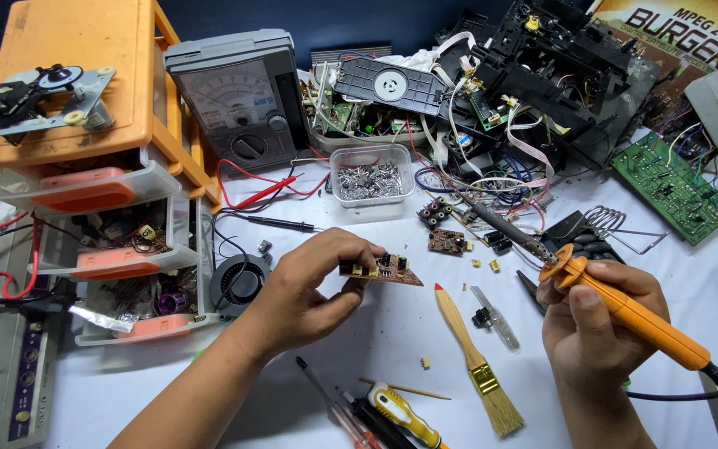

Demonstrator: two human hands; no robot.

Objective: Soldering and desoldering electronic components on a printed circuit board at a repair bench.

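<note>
We are pinching the small circuit board (382, 269), light, stiff and fragile, by its left edge in the left hand (309, 291), centre-near above the table, while the right hand (592, 320) is gripping the soldering iron (617, 303) closed-fisted.

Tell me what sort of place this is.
Most likely an electronics repair bench: the right hand holds a soldering iron, the left hand a small circuit board, and an analog multimeter stands behind.

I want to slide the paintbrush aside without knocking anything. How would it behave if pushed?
The paintbrush lies flat on the white table, so it would probably slide, not roll: its handle looks flat. It seems light and stiff, though the bristles would likely splay. A small loose part beside it might get swept along.
</note>
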